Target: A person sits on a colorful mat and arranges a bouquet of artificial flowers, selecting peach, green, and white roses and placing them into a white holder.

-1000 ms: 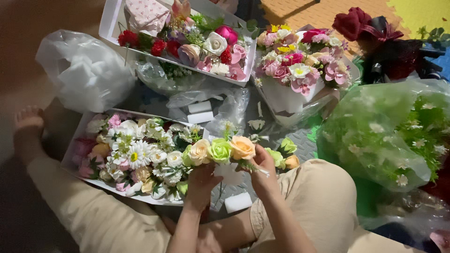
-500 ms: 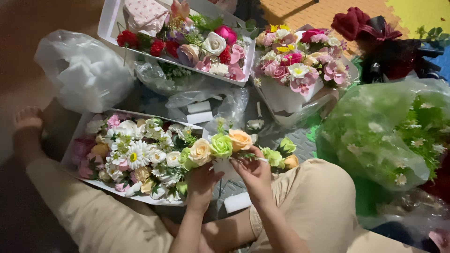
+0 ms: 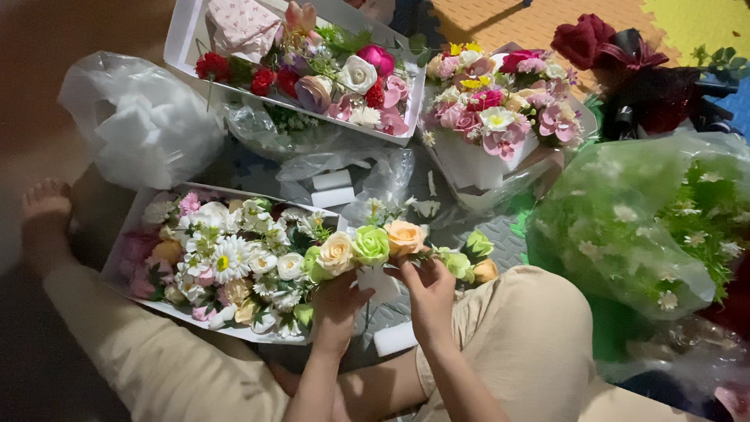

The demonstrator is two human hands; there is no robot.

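Boxes of flowers (image 3: 219, 262) crowd the floor (image 3: 500, 234). Both hands, left hand (image 3: 337, 303) and right hand (image 3: 430, 293), close their fingers around a small bouquet (image 3: 371, 246).

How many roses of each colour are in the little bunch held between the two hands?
Cream rose: 1
Green rose: 1
Peach rose: 1
Total: 3, side by side in a row. The left hand grips below the cream rose and the right hand is below the peach one, above the box of daisies.
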